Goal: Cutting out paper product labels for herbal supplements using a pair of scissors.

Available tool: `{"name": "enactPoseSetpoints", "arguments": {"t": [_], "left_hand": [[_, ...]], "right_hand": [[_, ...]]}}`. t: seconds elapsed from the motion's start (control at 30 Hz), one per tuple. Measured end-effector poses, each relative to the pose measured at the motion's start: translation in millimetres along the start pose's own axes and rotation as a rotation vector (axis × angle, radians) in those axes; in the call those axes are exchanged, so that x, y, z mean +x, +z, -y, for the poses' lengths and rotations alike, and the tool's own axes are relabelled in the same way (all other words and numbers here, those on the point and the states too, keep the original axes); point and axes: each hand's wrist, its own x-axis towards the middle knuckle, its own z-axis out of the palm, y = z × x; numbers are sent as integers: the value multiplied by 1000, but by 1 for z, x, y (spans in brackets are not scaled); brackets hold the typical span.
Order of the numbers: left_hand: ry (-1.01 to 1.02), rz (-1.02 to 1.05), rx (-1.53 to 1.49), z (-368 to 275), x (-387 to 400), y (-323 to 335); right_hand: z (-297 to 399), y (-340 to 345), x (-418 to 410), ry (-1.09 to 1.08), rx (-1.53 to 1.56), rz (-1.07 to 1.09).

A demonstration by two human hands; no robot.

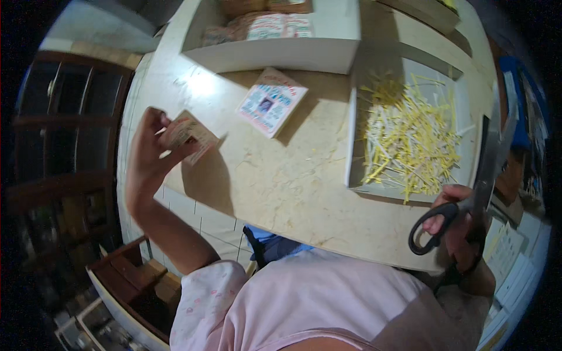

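At the left, my left hand (151, 149) pinches a small printed paper packet (193, 137), raised over the table's left part. My right hand (459, 228), at the lower right, has its fingers in the black handles of a pair of scissors (485, 171), whose metal blades point away from me. A stack of printed packets or labels (274, 103) lies on the pale table between the hands, nearer the left one. Beyond my right hand is a shallow white tray (351, 145) with a heap of thin yellow and white paper strips (410, 136).
A large white box (281, 55) holding printed packets stands at the table's far side. Another box edge (426, 17) shows at the far right. A dark wooden cabinet (70, 118) stands at the left, above an open brown drawer or box (131, 281). Papers (507, 254) lie at the right.
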Motion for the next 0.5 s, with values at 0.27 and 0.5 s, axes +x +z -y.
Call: {"name": "enactPoseSetpoints", "arguments": {"t": [0.27, 0.5], "left_hand": [[757, 308, -300, -111, 12, 78], [408, 779, -339, -153, 20, 155]], "right_hand": [[21, -6, 0, 251, 93, 254], [13, -13, -10, 202, 273, 430]]}}
